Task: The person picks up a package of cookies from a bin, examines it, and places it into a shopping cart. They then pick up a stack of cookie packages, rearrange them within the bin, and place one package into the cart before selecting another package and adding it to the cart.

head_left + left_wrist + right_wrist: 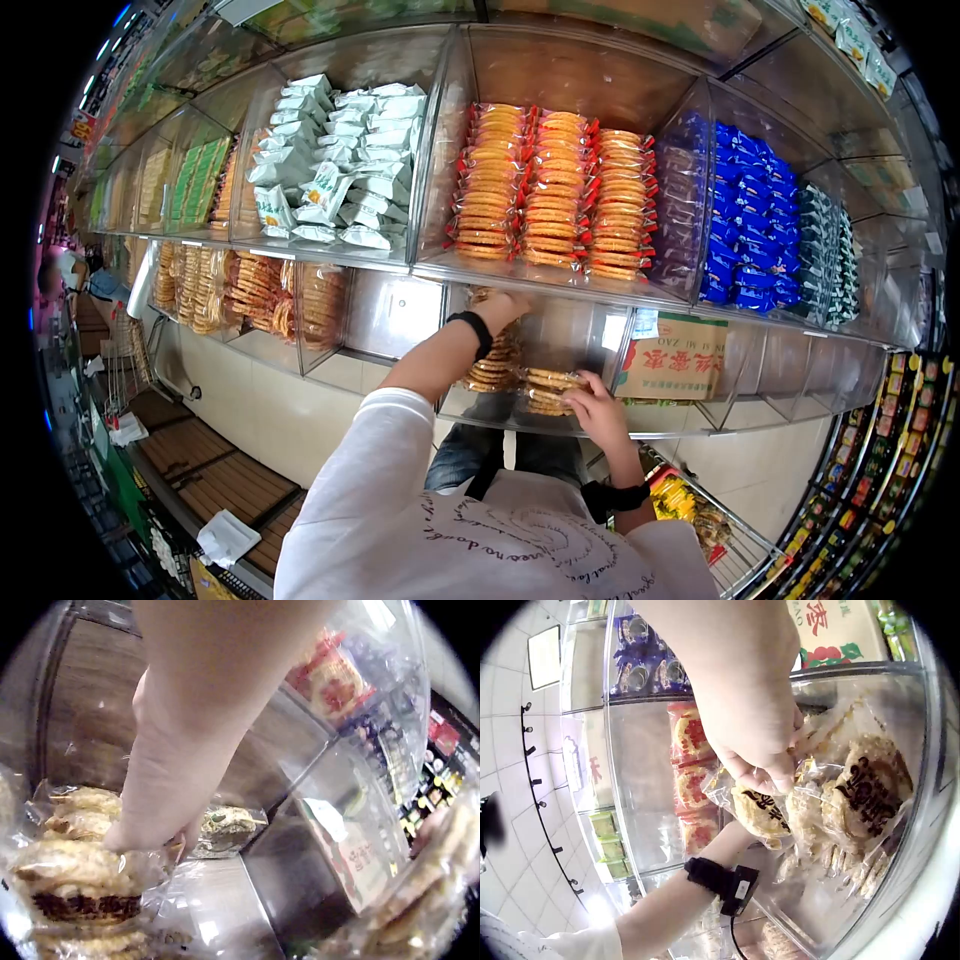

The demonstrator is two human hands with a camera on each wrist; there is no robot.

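My left hand reaches into a clear lower bin, under the upper shelf's front edge. In the left wrist view its fingers grip at a stack of wrapped round crackers with dark printing; the fingertips are partly hidden behind the wrappers. My right hand is at the near right of the same bin, beside a short stack of these crackers. Seen from the right wrist, its thumb and fingers pinch the clear wrapper of a cracker packet. More printed packets lie right beside that hand.
Upper bins hold pale green packets, red-edged round crackers and blue packets. A printed cardboard box stands in the neighbouring lower bin. Clear dividers and the bin's front wall border the hands. Below right is a cart with goods.
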